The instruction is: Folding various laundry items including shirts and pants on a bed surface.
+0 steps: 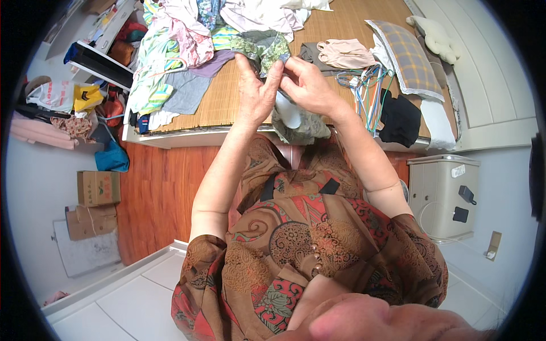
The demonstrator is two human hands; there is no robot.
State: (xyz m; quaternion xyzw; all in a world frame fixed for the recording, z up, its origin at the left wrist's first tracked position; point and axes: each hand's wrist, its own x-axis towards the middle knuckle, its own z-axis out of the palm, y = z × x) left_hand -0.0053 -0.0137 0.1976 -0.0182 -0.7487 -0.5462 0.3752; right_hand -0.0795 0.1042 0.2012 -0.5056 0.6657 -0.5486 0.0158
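Observation:
A green patterned garment (267, 48) is in front of me, over the near edge of the bed. My right hand (311, 88) pinches a bit of it, thumb and fingertips together, with a small bluish patch of cloth at the tips. My left hand (256, 91) is also at the cloth, its index finger stretched along the left side and its thumb reaching toward the right fingertips. The other left fingers are hidden. Below the hands hangs crumpled grey-green cloth with a white patch (301, 122); whether it belongs to the same garment I cannot tell.
Several clothes (176, 51) pile up on the bed mat (347, 20) at left. To the right lie a beige garment (347, 54), colourful hangers (369, 91), a black cloth (400, 118) and a plaid pillow (409, 59). A bedside cabinet (443, 196) and cardboard boxes (98, 187) flank me.

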